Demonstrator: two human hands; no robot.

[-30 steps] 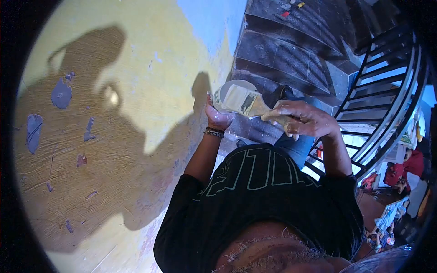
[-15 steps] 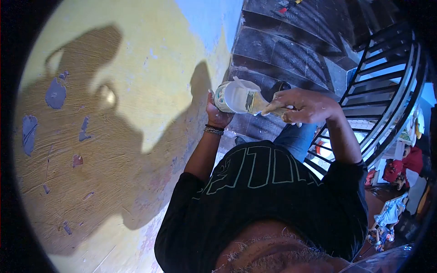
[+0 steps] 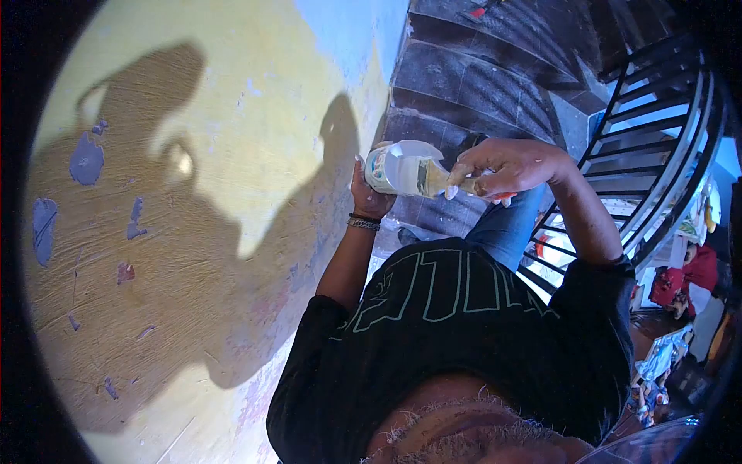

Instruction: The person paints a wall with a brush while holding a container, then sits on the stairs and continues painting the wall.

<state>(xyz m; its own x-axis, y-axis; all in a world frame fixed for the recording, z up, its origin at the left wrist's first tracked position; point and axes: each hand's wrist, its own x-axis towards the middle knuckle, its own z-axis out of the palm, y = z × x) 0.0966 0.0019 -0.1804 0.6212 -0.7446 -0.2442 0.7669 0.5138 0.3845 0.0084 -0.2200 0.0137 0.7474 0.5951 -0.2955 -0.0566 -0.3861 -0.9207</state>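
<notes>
My left hand (image 3: 371, 193) is wrapped around a white plastic tub (image 3: 380, 172) with a coloured label, near the wall. The tub is tipped, its pale inside facing up toward me. In my right hand (image 3: 510, 168) is a putty knife (image 3: 437, 179), gripped by the handle, with a bit of red showing under the fingers. Its wide, smeared blade lies at the tub's mouth, overlapping the rim in this view. Whitish smears mark the fingertips of my right hand. Much of the handle is hidden by the fingers.
A yellow wall (image 3: 209, 271) with grey peeled patches stands close on the left. Dark steps (image 3: 456, 77) rise ahead, with a small red object (image 3: 478, 11) on one. A black metal railing (image 3: 641, 155) curves along the right; household items lie beyond it.
My right hand and the putty knife have shifted slightly, and the red part of the handle now shows. The tub has turned a little in my left hand, showing more of its label.
</notes>
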